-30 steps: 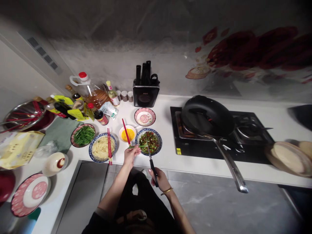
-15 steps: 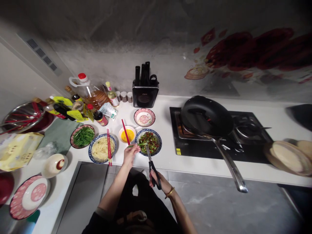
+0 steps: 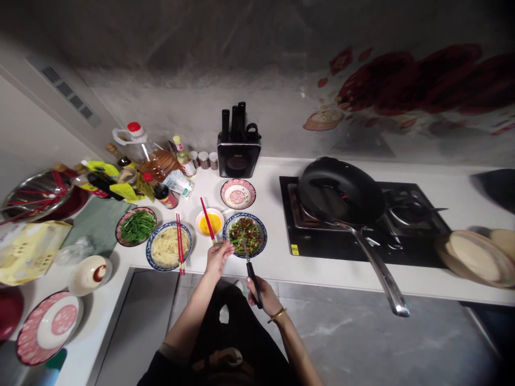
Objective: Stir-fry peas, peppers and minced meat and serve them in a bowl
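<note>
My left hand [image 3: 218,258] pinches a thin green stalk [image 3: 225,243] over the near edge of a blue-rimmed bowl [image 3: 262,234] of chopped green and red vegetables. My right hand [image 3: 261,294] grips the black handles of a pair of scissors [image 3: 249,265], whose blades reach up to the stalk at the bowl's rim. To the left stand a small bowl of beaten egg [image 3: 210,222] with red chopsticks across it and a blue-rimmed plate of noodles [image 3: 151,252] with another pair of red chopsticks.
A black frying pan [image 3: 340,192] sits on the gas hob [image 3: 402,236], its long handle jutting over the counter edge. A knife block [image 3: 238,147], oil and sauce bottles [image 3: 153,158], a plate of green beans [image 3: 137,226] and pink plates [image 3: 238,194] crowd the back and left.
The scissors' handles spread half a second ago and are closed together now. My left hand has kept the stalk at the bowl's rim, shifting slightly.
</note>
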The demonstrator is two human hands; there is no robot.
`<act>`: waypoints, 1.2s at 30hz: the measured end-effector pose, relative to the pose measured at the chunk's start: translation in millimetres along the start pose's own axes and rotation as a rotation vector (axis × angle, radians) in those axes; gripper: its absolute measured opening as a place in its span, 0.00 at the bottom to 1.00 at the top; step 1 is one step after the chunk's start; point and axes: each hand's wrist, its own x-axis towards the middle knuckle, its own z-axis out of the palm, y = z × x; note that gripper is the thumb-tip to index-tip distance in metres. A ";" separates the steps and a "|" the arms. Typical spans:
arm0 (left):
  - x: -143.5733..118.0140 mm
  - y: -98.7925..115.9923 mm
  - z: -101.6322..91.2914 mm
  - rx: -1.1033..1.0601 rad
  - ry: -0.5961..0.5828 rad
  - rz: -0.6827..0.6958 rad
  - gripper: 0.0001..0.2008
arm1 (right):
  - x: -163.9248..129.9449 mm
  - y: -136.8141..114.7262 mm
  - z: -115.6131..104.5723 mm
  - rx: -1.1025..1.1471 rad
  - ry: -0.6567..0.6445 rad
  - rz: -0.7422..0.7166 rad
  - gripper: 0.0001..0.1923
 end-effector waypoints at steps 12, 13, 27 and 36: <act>8.7 4.6 3.4 -0.106 0.051 -0.008 0.11 | -7.1 21.5 -5.3 0.043 -0.055 0.008 0.28; 8.3 3.7 4.8 -0.113 0.053 -0.017 0.11 | -8.1 22.3 -5.2 0.035 -0.083 0.004 0.27; 1.1 1.5 9.9 0.048 0.063 -0.052 0.13 | -11.2 -3.0 -5.2 -0.076 -0.025 -0.061 0.25; 4.1 -2.4 11.1 0.178 0.012 -0.009 0.16 | -8.1 0.8 -3.5 -0.074 0.035 -0.033 0.25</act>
